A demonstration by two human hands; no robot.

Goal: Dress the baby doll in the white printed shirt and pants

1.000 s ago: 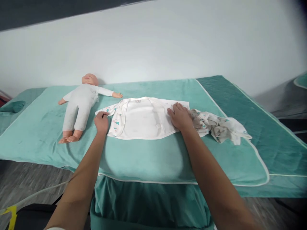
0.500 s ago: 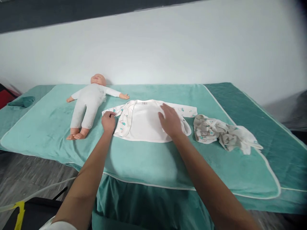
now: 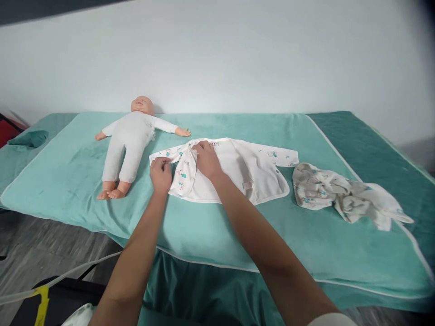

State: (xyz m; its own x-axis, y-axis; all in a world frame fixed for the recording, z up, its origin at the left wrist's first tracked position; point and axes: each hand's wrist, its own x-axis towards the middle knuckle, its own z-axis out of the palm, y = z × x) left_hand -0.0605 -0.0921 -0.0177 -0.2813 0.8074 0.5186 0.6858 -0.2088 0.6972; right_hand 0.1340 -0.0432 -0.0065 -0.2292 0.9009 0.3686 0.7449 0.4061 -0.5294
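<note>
A white baby shirt (image 3: 234, 174) with small teal and orange prints lies spread out, its front open, in the middle of the mat. My left hand (image 3: 161, 174) has its fingers curled at the lower edge of the left sleeve. Across the shirt, my right hand (image 3: 207, 158) pinches the left front panel near the collar, covering part of it. The right sleeve stretches flat to the right, and the right panel is loosely creased. To the left a baby doll (image 3: 127, 140) in a white cloth body lies on its back, arms spread.
A crumpled printed baby garment (image 3: 340, 192) rests right of the shirt. The teal mat (image 3: 204, 235) covers a padded bed against a white wall (image 3: 238, 59). Below at the left, a pale tube (image 3: 78, 269) with yellow tape (image 3: 42, 301) runs past a black object.
My right hand has moved left from the right panel to the left panel. The right panel now lies further open. My left hand stays at the left sleeve, and the view has shifted slightly.
</note>
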